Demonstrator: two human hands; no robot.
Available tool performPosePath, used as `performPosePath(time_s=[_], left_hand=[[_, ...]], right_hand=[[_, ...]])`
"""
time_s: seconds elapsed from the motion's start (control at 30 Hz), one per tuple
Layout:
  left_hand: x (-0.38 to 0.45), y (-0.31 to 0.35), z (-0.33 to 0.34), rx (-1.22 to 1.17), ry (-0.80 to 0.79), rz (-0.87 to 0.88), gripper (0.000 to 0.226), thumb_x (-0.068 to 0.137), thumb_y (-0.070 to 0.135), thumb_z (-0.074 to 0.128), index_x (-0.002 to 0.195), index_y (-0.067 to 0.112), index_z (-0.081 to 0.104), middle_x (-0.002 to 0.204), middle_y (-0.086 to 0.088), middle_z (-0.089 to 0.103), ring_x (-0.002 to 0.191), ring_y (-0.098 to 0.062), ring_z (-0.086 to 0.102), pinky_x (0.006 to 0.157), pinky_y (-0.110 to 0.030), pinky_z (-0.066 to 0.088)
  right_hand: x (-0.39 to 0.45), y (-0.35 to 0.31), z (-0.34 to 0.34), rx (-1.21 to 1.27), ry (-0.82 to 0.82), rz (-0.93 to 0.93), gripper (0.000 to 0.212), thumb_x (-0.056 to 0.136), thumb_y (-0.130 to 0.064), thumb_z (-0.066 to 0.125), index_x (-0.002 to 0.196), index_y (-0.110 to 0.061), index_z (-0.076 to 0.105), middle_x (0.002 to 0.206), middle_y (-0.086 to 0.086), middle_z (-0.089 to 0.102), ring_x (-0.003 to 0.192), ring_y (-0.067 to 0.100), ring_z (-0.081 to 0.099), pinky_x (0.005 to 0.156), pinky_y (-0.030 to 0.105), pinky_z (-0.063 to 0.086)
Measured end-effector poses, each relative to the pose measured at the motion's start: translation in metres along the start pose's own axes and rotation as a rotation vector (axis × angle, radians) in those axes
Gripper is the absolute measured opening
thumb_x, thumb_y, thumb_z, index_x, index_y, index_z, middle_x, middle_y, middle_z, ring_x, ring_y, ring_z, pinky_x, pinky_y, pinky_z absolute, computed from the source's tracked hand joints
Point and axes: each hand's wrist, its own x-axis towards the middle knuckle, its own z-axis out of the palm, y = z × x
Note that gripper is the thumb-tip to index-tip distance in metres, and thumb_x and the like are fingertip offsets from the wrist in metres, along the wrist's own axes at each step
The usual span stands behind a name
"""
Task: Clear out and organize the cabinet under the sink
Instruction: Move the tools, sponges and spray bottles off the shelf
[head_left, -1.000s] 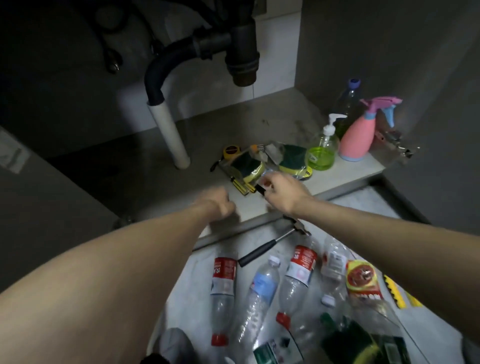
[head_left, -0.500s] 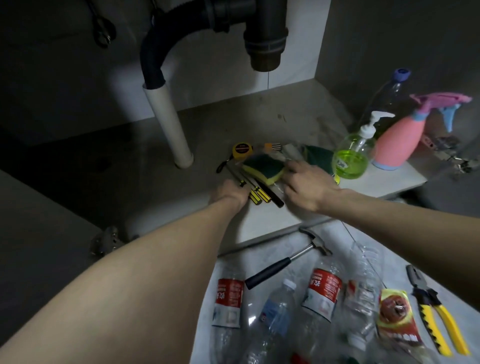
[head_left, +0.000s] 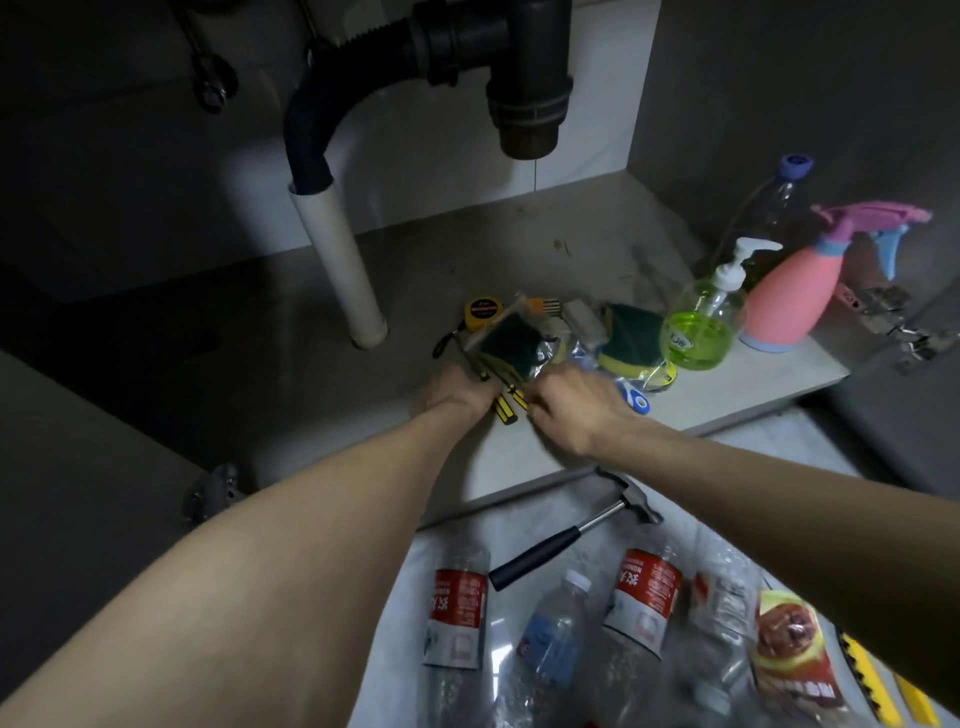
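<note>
On the cabinet floor (head_left: 571, 244) lies a small heap: a yellow tape measure (head_left: 483, 310), yellow-and-black screwdrivers (head_left: 506, 408), a wrapped green sponge (head_left: 511, 343) and a second sponge (head_left: 634, 338). My left hand (head_left: 457, 392) curls round the screwdrivers' shafts at the heap's left side. My right hand (head_left: 571, 410) pinches the near corner of the wrapped sponge, which is tilted up over the screwdrivers. The screwdriver handles show between the two hands.
A green soap pump bottle (head_left: 696, 338), pink spray bottle (head_left: 789, 296) and clear bottle (head_left: 779, 208) stand at the right. The white drain pipe (head_left: 343, 280) rises behind left. On the room floor lie a hammer (head_left: 571, 535), several plastic bottles (head_left: 457, 613), a snack packet (head_left: 789, 649) and pliers (head_left: 872, 680).
Both hands have closed in on the heap. The wrapped sponge has tipped up from lying flat, and the view has moved closer to the cabinet.
</note>
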Motion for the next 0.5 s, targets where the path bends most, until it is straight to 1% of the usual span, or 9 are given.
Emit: performPosePath(time_s=[0.07, 0.1, 0.17, 0.23, 0.3, 0.4, 0.5], left_hand=[[0.001, -0.001, -0.001, 0.034, -0.016, -0.005, 0.039, 0.079, 0.059, 0.066, 0.090, 0.022, 0.057, 0.111, -0.006, 0.067, 0.107, -0.029, 0.064, 0.075, -0.029, 0.046], [0.001, -0.001, -0.003, 0.050, -0.026, -0.015, 0.039, 0.078, 0.055, 0.068, 0.096, 0.021, 0.059, 0.113, -0.005, 0.067, 0.110, -0.029, 0.063, 0.076, -0.029, 0.046], [0.003, -0.002, -0.005, 0.100, -0.034, -0.030, 0.040, 0.076, 0.046, 0.069, 0.106, 0.019, 0.066, 0.113, -0.007, 0.069, 0.109, -0.029, 0.064, 0.075, -0.027, 0.047], [0.005, -0.005, -0.007, 0.155, -0.034, -0.039, 0.042, 0.078, 0.043, 0.068, 0.113, 0.018, 0.067, 0.115, -0.008, 0.068, 0.109, -0.029, 0.064, 0.074, -0.028, 0.048], [0.005, -0.009, -0.009, 0.197, -0.037, -0.046, 0.042, 0.081, 0.041, 0.066, 0.114, 0.017, 0.066, 0.117, -0.008, 0.067, 0.111, -0.029, 0.064, 0.078, -0.029, 0.049], [0.003, -0.018, -0.010, 0.264, -0.064, -0.048, 0.041, 0.083, 0.039, 0.065, 0.117, 0.016, 0.064, 0.121, -0.008, 0.065, 0.113, -0.028, 0.062, 0.085, -0.030, 0.052], [-0.005, -0.026, -0.015, 0.317, -0.133, -0.038, 0.050, 0.085, 0.042, 0.062, 0.128, 0.018, 0.057, 0.129, -0.008, 0.060, 0.117, -0.029, 0.059, 0.093, -0.036, 0.053]], right_hand=[[0.000, -0.001, 0.005, -0.030, 0.028, 0.021, 0.017, 0.097, -0.033, 0.052, 0.094, -0.019, 0.060, 0.102, 0.006, 0.060, 0.091, 0.026, 0.056, 0.069, 0.035, 0.040], [0.001, -0.002, 0.006, -0.047, 0.035, 0.029, 0.019, 0.096, -0.036, 0.054, 0.094, -0.018, 0.060, 0.101, 0.005, 0.059, 0.091, 0.026, 0.057, 0.068, 0.034, 0.038], [0.004, -0.004, 0.007, -0.071, 0.028, 0.051, 0.024, 0.095, -0.043, 0.056, 0.092, -0.019, 0.057, 0.098, 0.004, 0.058, 0.086, 0.026, 0.056, 0.065, 0.034, 0.037], [0.009, -0.006, 0.007, -0.089, 0.022, 0.079, 0.029, 0.095, -0.047, 0.056, 0.087, -0.020, 0.053, 0.091, 0.003, 0.055, 0.082, 0.026, 0.056, 0.062, 0.034, 0.037], [0.015, -0.011, 0.006, -0.114, 0.007, 0.111, 0.031, 0.094, -0.050, 0.057, 0.085, -0.020, 0.050, 0.085, 0.003, 0.052, 0.084, 0.027, 0.060, 0.061, 0.034, 0.037], [0.022, -0.022, 0.007, -0.111, -0.023, 0.178, 0.029, 0.091, -0.044, 0.062, 0.082, -0.021, 0.049, 0.083, 0.003, 0.055, 0.080, 0.026, 0.059, 0.061, 0.034, 0.039], [0.020, -0.027, 0.005, -0.001, -0.041, 0.317, 0.027, 0.082, -0.037, 0.067, 0.073, -0.019, 0.049, 0.076, 0.002, 0.055, 0.073, 0.024, 0.054, 0.060, 0.033, 0.039]])
